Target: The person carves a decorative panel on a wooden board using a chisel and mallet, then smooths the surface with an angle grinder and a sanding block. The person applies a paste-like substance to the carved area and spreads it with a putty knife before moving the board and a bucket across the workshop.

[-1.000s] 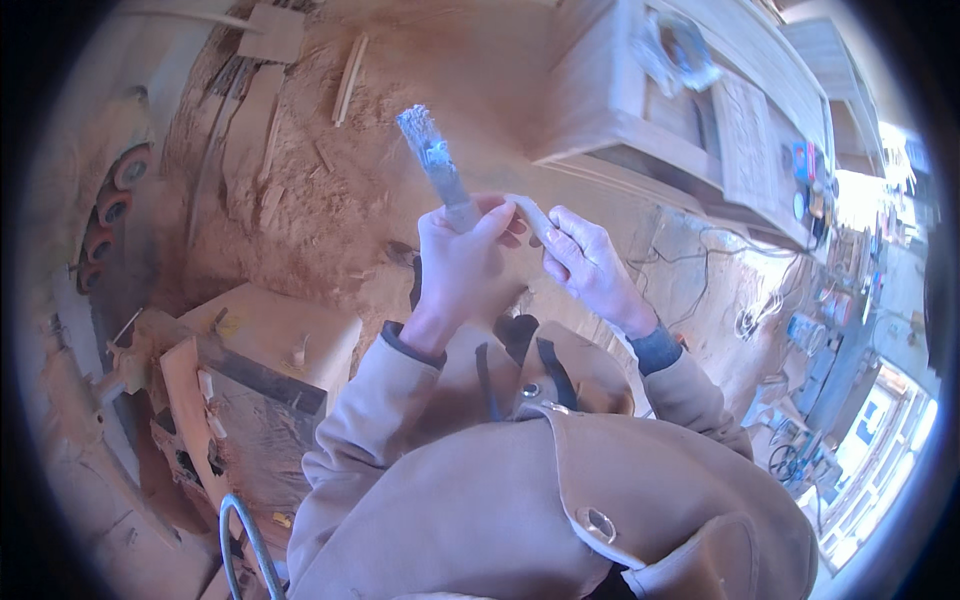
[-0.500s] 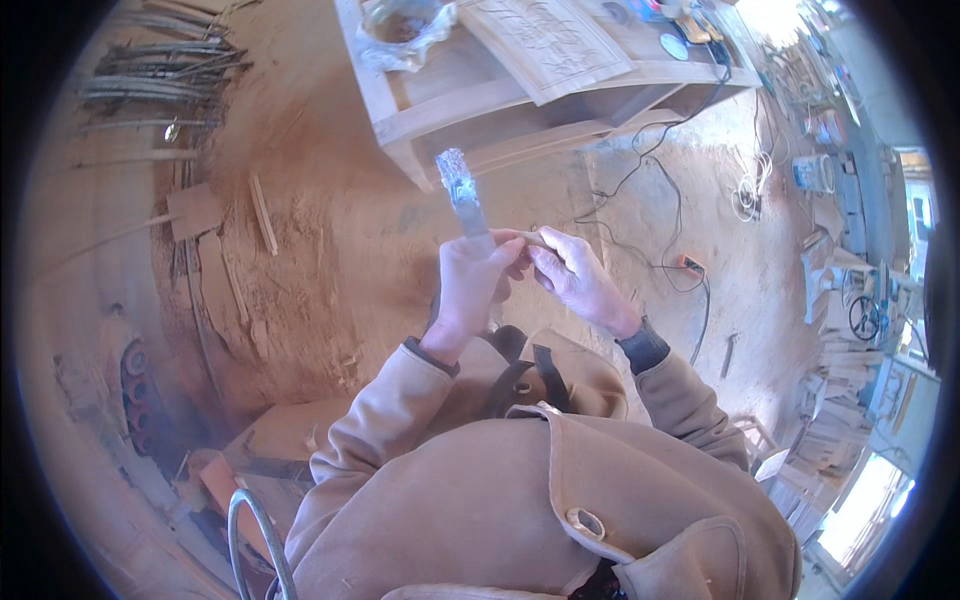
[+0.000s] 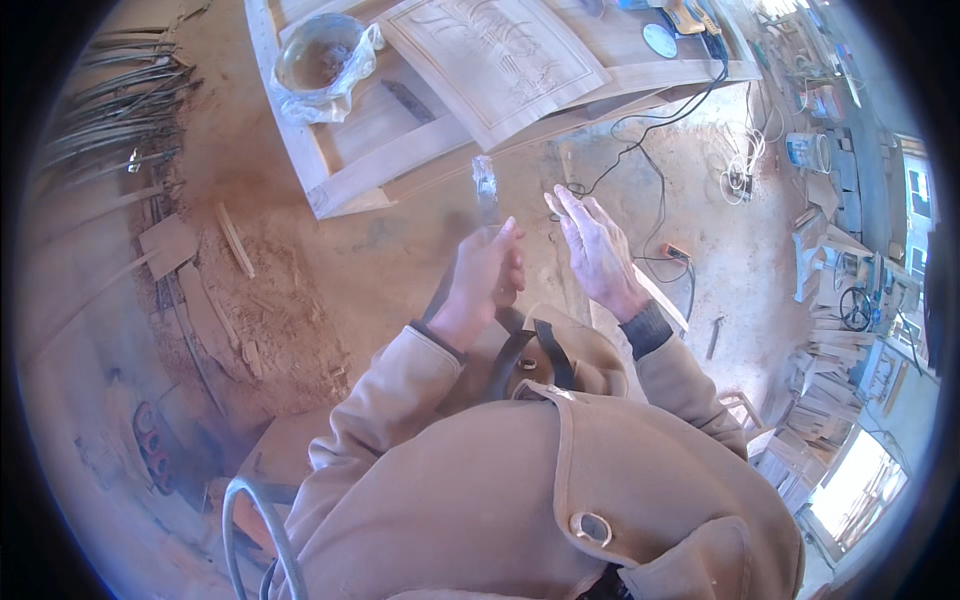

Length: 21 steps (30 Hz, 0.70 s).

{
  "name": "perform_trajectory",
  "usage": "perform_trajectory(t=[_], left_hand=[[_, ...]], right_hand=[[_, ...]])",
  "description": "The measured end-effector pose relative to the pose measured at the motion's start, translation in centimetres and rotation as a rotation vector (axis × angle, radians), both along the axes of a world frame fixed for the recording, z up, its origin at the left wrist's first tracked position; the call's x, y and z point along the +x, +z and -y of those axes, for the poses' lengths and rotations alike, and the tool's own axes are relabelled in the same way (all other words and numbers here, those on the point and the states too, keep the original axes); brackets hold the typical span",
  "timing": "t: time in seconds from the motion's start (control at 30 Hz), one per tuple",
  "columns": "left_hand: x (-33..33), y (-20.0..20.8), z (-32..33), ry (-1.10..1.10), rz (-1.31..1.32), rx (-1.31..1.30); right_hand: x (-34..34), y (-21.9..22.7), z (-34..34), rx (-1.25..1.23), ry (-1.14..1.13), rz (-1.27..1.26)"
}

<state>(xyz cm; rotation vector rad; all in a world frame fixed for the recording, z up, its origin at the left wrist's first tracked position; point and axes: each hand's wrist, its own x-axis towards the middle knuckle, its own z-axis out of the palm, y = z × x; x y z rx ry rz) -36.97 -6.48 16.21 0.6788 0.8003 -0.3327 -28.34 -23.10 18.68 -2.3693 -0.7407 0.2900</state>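
Note:
My left hand [image 3: 482,272] is closed around a putty knife [image 3: 485,195], whose blade points away from me and has whitish paste smeared on its end. To its right, my right hand [image 3: 598,250] is raised with its fingers long and close together. A thin pale strip [image 3: 662,298], seemingly wood, shows beside the right wrist and seems to run under that palm; the palm hides its middle. The hands are apart. Beyond them, a carved wooden panel [image 3: 500,65] lies on a wooden frame-like bench [image 3: 400,152], beside a plastic-lined bowl [image 3: 320,60] with brownish contents.
A dark flat piece [image 3: 408,101] lies by the bowl. Power tools [image 3: 690,18] sit at the bench's far right. Black cords [image 3: 660,185] cross the floor to an orange-edged socket box [image 3: 677,251]. Sticks and wood scraps [image 3: 235,240] litter the left; a bucket [image 3: 808,151] stands right.
My hands have come apart; the right one has moved up and right, baring the pale strip by its wrist. The knife stays in my left hand. The bench and bowl show farther left and nearer.

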Motion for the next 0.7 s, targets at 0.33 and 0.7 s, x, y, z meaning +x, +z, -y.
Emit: perform_trajectory(t=[0.33,0.7], left_hand=[[8.4,-0.3,-0.8,0.068,-0.076,-0.027],[15.9,-1.4,2.8,0.321,-0.069,-0.157]], right_hand=[[10.8,0.3,-1.3,-0.065,0.166,-0.046],[24.3,-0.6,-2.3,0.004,0.581,-0.107]])
